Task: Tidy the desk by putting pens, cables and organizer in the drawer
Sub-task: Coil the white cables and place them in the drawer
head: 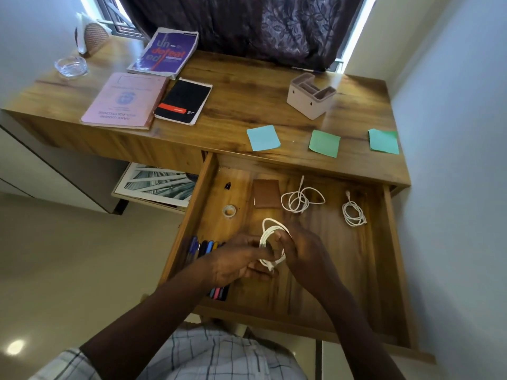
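Hands: my left hand point(236, 260) and right hand point(304, 248) both pinch a coiled cable point(265, 236) above the open drawer point(192, 207).
Pens: pens point(204, 246) in the drawer, left side (partly under my wrist).
Deeper in: middle cable point(299, 200) and right cable point(354, 213) already stowed.
Remaining: organizer point(311, 96) sits on the desk, well apart.

The left hand point(236, 263) hides the middle of the pens point(203, 246). A tiny black object point(228, 185) beyond them is unidentifiable.

Daylit from window point(356, 31), floor point(15, 346) glare, warped edges
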